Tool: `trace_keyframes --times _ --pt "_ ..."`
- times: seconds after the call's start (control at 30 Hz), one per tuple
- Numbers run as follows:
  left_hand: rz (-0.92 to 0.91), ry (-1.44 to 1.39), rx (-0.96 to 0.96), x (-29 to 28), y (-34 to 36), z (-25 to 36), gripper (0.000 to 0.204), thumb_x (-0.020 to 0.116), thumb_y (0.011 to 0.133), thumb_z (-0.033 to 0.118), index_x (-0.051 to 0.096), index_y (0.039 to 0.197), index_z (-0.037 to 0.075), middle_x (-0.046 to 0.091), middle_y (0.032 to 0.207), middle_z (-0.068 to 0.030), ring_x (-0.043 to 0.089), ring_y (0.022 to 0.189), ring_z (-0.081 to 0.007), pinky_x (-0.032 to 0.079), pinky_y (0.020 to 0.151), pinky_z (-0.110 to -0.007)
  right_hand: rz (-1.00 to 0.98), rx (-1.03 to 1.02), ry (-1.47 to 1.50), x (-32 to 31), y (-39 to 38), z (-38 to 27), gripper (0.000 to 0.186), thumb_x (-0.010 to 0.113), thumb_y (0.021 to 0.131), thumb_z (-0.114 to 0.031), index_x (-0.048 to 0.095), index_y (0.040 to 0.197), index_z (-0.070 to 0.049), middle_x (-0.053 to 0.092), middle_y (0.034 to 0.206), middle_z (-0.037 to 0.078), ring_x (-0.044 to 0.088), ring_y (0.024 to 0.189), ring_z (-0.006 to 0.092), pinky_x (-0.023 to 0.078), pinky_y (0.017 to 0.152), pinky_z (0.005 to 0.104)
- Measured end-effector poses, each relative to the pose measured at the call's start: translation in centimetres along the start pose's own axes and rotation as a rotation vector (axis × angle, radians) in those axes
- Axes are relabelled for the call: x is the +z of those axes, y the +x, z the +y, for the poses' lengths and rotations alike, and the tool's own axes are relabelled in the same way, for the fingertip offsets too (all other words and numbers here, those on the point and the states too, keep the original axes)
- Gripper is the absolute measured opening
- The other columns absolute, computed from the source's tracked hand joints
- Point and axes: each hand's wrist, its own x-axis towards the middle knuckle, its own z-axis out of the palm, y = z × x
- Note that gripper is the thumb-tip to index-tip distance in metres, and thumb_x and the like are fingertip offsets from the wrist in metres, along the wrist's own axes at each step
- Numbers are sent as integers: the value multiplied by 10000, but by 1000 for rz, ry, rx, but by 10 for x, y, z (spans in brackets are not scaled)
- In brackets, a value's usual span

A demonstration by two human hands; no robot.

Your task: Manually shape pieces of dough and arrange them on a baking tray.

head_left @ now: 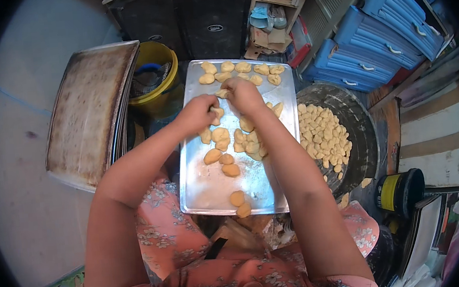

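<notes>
A metal tray (201, 189) lies before me, bearing many pale yellow dough pieces in rows at the far edge and in looser groups across the middle, plus a few darker, rounder ones (230, 170) toward the near edge. My left hand (200, 113) is closed on a piece of dough (217, 115) over the tray's left half. Slightly beyond and to its right, my right hand (239, 93) pinches another dough piece (222, 93); its fingers partly hide it. To the right of the tray, a wide dark basin (362, 154) holds a heap of small dough lumps (323, 130).
Stacked browned baking trays (89, 106) stand at left beside a yellow bucket (164, 97). Beyond are a black cabinet (187, 22), shelves with cardboard (267, 38) and blue plastic drawers (373, 46). A dark tub with a yellow label (406, 194) sits at lower right.
</notes>
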Motion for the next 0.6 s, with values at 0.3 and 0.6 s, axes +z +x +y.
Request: trace_keyframes --times 0.3,0.6 --pt "314 50 -253 -24 10 -42 226 685 768 165 604 941 45 639 888 -161 614 858 -325 471 732 -405 -237 101 -379 -50 -58 -28 295 701 689 -185 665 967 -93 636 831 97 600 823 295 474 744 361" --pt "346 488 387 15 30 -30 271 621 789 186 626 1059 163 565 1039 -48 495 1077 -224 317 919 -424 173 382 256 -31 -25 7 253 635 752 -133 672 986 -45 664 797 135 645 768 291 496 707 355"
